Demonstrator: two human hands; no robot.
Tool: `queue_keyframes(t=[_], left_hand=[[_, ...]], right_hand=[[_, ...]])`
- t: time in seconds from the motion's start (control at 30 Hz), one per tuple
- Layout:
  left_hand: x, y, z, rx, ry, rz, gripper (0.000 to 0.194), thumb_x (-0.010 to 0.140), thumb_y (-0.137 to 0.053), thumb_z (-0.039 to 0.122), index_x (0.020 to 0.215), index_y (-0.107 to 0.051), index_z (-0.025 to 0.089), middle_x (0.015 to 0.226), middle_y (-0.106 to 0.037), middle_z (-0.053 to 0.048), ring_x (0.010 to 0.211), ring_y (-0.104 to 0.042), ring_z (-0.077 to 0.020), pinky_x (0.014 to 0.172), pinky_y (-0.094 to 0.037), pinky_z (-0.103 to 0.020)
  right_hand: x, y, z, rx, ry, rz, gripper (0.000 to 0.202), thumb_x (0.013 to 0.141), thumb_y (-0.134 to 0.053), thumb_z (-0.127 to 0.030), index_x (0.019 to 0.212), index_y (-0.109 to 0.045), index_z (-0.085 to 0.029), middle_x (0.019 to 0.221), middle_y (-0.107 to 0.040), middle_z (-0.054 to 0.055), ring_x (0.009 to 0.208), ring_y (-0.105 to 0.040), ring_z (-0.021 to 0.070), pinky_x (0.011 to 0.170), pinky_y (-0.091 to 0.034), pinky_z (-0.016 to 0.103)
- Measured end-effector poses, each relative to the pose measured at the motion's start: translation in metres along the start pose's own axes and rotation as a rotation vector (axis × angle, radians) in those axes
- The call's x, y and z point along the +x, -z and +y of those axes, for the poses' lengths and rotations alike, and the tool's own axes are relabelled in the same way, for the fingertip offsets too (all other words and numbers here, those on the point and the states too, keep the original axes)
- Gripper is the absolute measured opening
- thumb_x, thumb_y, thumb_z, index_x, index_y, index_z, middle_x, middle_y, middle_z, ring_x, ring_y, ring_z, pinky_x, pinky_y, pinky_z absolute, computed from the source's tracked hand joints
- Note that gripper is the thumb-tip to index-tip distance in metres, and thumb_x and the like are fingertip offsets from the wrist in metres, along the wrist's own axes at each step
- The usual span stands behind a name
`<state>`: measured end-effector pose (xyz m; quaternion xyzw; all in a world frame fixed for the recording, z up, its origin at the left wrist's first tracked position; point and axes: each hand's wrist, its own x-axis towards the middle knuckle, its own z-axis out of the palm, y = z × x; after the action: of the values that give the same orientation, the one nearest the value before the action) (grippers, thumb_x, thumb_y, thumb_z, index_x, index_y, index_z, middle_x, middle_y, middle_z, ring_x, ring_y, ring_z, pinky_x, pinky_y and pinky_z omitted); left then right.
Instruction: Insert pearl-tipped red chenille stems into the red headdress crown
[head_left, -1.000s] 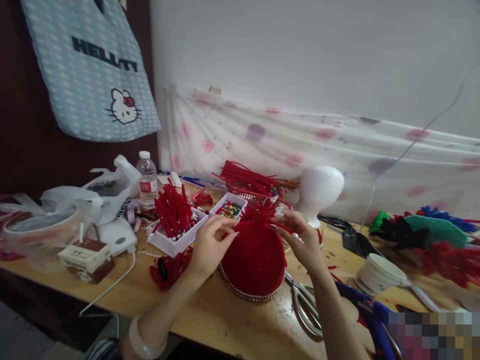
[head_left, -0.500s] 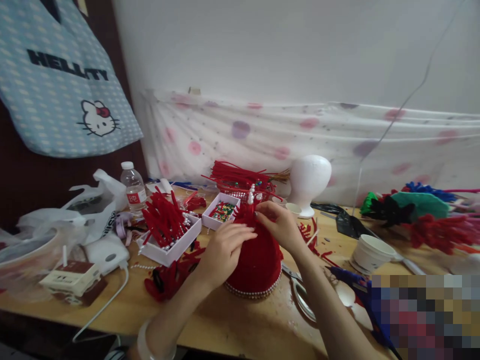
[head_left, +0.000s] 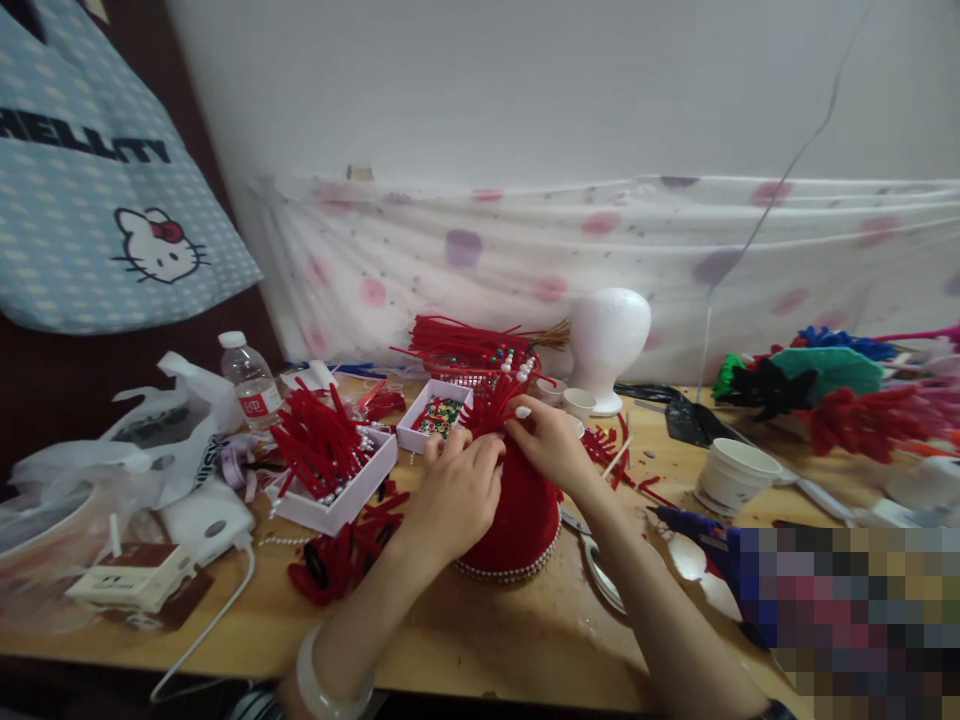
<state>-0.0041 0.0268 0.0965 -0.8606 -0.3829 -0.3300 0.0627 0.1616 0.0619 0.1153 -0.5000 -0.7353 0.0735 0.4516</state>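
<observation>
A red domed hat (head_left: 517,540) with pearl trim around its lower edge stands in front of me. On its upper part is a spiky spray of red pipe cleaners (head_left: 491,402), with white pearls (head_left: 516,366) above it. My left hand (head_left: 456,490) is at the hat's left side, its fingers bent and closed on the base of the spray. My right hand (head_left: 546,440) pinches the same spray from the right, thumb and forefinger together. The exact contact under the fingertips is partly hidden.
White boxes of red pipe cleaners (head_left: 375,478) and colourful trinkets (head_left: 427,432) stand to the left. Behind is a red basket (head_left: 472,378) beside a white foam head (head_left: 609,345). Scissors (head_left: 600,575), a blue glue gun (head_left: 690,528) and a paper cup (head_left: 735,475) lie rightward.
My left hand's fingers have gone from stretched out to bent around the spray. The spray now tilts and shows more of its red tips. The camera view has shifted slightly.
</observation>
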Motion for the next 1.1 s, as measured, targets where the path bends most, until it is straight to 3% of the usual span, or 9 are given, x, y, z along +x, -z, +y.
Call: queue_keyframes(t=[0.3, 0.5, 0.63, 0.73, 0.83, 0.93, 1.0, 1.1], left_hand=[[0.009, 0.002, 0.012, 0.049, 0.047, -0.003, 0.014, 0.086, -0.05, 0.014, 0.099, -0.053, 0.019, 0.097, -0.068, -0.007, 0.095, -0.052, -0.0276, 0.086, -0.033, -0.046], [0.006, 0.005, 0.011, -0.019, 0.051, -0.02, 0.02, 0.085, -0.052, 0.013, 0.104, -0.056, 0.019, 0.102, -0.069, -0.007, 0.101, -0.052, -0.0289, 0.086, -0.036, -0.049], [0.004, 0.004, 0.008, -0.121, 0.032, 0.103, 0.021, 0.085, -0.053, 0.009, 0.1, -0.06, 0.021, 0.11, -0.071, -0.005, 0.108, -0.056, -0.0276, 0.09, -0.039, -0.05], [-0.002, 0.004, 0.006, -0.321, 0.104, 0.302, 0.017, 0.085, -0.055, 0.007, 0.087, -0.065, 0.021, 0.106, -0.072, -0.005, 0.101, -0.064, -0.0224, 0.091, -0.047, -0.043], [-0.015, 0.006, 0.013, -0.68, 0.355, 0.423, 0.012, 0.081, -0.065, 0.015, 0.09, -0.068, 0.022, 0.093, -0.076, -0.003, 0.085, -0.072, -0.019, 0.081, -0.057, -0.034], [-0.034, 0.009, 0.034, -1.064, 0.586, 0.418, 0.025, 0.075, -0.072, 0.022, 0.1, -0.069, 0.02, 0.094, -0.078, -0.005, 0.083, -0.075, -0.0202, 0.075, -0.061, -0.029], [-0.046, 0.009, 0.054, -1.244, 0.654, 0.383, 0.032, 0.075, -0.073, 0.026, 0.107, -0.068, 0.019, 0.101, -0.077, -0.008, 0.09, -0.074, -0.022, 0.078, -0.061, -0.028], [-0.061, 0.004, 0.082, -1.359, 0.692, 0.374, 0.04, 0.083, -0.067, 0.032, 0.121, -0.062, 0.021, 0.12, -0.07, -0.01, 0.108, -0.068, -0.0239, 0.091, -0.057, -0.03]], right_hand=[[-0.002, -0.003, 0.002, 0.003, 0.014, -0.018, 0.01, 0.082, -0.053, -0.017, 0.08, -0.062, -0.02, 0.08, -0.07, 0.004, 0.073, -0.062, 0.0182, 0.068, -0.045, 0.029], [-0.005, -0.001, 0.003, 0.016, -0.004, -0.002, 0.013, 0.086, -0.053, -0.022, 0.084, -0.065, -0.019, 0.081, -0.072, 0.005, 0.071, -0.063, 0.0193, 0.065, -0.045, 0.03], [-0.003, 0.001, 0.004, 0.033, 0.009, 0.011, 0.014, 0.088, -0.054, -0.022, 0.081, -0.066, -0.019, 0.079, -0.072, 0.004, 0.07, -0.064, 0.0179, 0.066, -0.045, 0.029], [-0.007, 0.01, 0.002, 0.049, 0.012, 0.008, 0.011, 0.085, -0.057, -0.019, 0.085, -0.068, -0.02, 0.083, -0.074, 0.003, 0.075, -0.066, 0.0175, 0.069, -0.047, 0.028], [-0.031, 0.026, -0.01, 0.045, -0.028, 0.053, 0.012, 0.085, -0.058, -0.021, 0.092, -0.068, -0.02, 0.089, -0.074, 0.006, 0.08, -0.066, 0.0193, 0.07, -0.048, 0.03], [-0.073, 0.035, -0.034, 0.131, -0.124, 0.143, 0.02, 0.092, -0.051, -0.034, 0.089, -0.066, -0.021, 0.08, -0.07, 0.003, 0.07, -0.061, 0.0154, 0.065, -0.046, 0.026], [-0.1, 0.032, -0.049, 0.185, -0.167, 0.042, 0.031, 0.094, -0.047, -0.039, 0.073, -0.059, -0.02, 0.061, -0.059, -0.001, 0.055, -0.052, 0.0123, 0.052, -0.039, 0.022], [-0.128, 0.017, -0.062, 0.373, -0.233, -0.031, 0.037, 0.095, -0.044, -0.044, 0.067, -0.05, -0.02, 0.056, -0.051, -0.003, 0.049, -0.047, 0.0101, 0.044, -0.035, 0.019]])
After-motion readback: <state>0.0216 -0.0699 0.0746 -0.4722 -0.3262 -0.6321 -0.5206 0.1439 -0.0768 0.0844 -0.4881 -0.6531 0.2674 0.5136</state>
